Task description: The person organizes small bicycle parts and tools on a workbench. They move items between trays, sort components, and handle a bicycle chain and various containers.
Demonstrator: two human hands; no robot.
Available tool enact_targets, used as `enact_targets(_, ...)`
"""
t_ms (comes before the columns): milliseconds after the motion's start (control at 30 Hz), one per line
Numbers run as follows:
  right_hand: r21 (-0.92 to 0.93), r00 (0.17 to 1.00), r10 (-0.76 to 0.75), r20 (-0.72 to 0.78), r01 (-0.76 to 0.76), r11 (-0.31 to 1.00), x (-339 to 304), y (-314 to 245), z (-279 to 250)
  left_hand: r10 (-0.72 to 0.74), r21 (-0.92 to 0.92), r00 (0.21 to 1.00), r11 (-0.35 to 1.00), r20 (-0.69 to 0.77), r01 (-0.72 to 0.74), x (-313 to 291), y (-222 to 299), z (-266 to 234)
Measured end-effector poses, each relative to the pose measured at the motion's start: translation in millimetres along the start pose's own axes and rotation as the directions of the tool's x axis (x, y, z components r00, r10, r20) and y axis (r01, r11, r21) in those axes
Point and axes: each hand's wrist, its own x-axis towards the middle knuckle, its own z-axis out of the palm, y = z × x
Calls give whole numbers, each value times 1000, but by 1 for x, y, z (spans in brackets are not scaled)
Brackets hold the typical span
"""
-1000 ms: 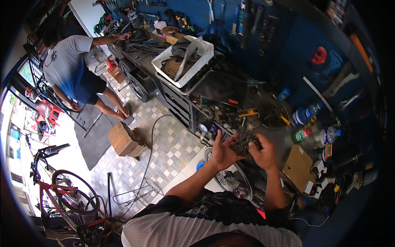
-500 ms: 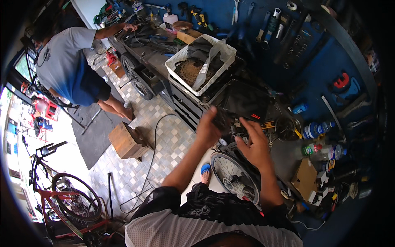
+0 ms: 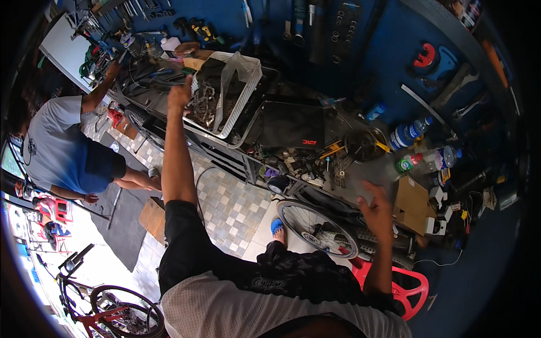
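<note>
At the left side of the white plastic basket (image 3: 255, 84), my left hand (image 3: 180, 98) is closed on what looks like a bicycle chain (image 3: 205, 102). The loose chain bunches over the basket; the fingers on its far side are partly hidden. A clear plastic bag (image 3: 239, 70) and a dark cloth share the basket. My right hand (image 3: 376, 209) is held in the air near the bench's front edge, fingers apart and nothing in it. Closest to it are the cardboard box (image 3: 410, 203) and a bicycle wheel (image 3: 315, 228) below the bench.
A black flat case (image 3: 293, 125) lies on the bench beside small parts and bottles (image 3: 410, 133). Tools hang on the blue wall (image 3: 360, 84). Another person (image 3: 62, 135) stands at the bench's far left. A red stool (image 3: 408, 290) is by my right forearm; a bicycle (image 3: 112, 312) stands lower left.
My hands have parted: the left reached out to the basket with the chain, the right drew back and opened. My view has swung right, bringing the red stool into sight.
</note>
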Motion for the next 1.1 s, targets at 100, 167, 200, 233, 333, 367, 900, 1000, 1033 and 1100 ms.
enact_targets(100, 6, 991, 85, -100, -84, 996, -17, 41, -27, 168, 49, 969, 986, -180, -162, 2, 8, -26)
enact_targets(167, 10, 982, 85, -167, -85, 996, -30, 74, -44, 315, 92, 897, 949, -310, -302, -3, 21, -33)
enact_targets(200, -12, 979, 62, -195, -65, 998, -32, 86, -51, 306, -28, 895, 943, -324, -332, -16, 28, -29)
enact_targets(233, -51, 966, 75, -249, -91, 995, -42, 96, -63, 311, -169, 904, 914, -292, -369, -48, 59, -6)
enact_targets(333, -166, 939, 95, -330, -157, 974, -66, 124, -110, 404, -411, 866, 765, -293, -496, -152, 116, 30)
enact_targets(367, -139, 924, 145, -354, -206, 969, -66, 122, -124, 407, -512, 878, 714, -251, -478, -188, 128, 45)
enact_targets(900, -124, 900, 433, -37, -434, 892, -124, 315, -252, 82, -264, 553, 929, 829, 259, -625, 202, 427)
enact_targets(1000, -81, 936, 350, 26, -347, 934, -132, 319, -241, 92, -315, 573, 899, 814, 305, -637, 208, 447)
enact_targets(1033, -37, 945, 326, 33, -325, 945, -132, 321, -236, 91, -312, 541, 890, 836, 333, -638, 209, 451)
enact_targets(1100, 16, 974, 221, -55, -220, 975, -136, 343, -218, 98, -311, 480, 868, 872, 387, -639, 219, 458)
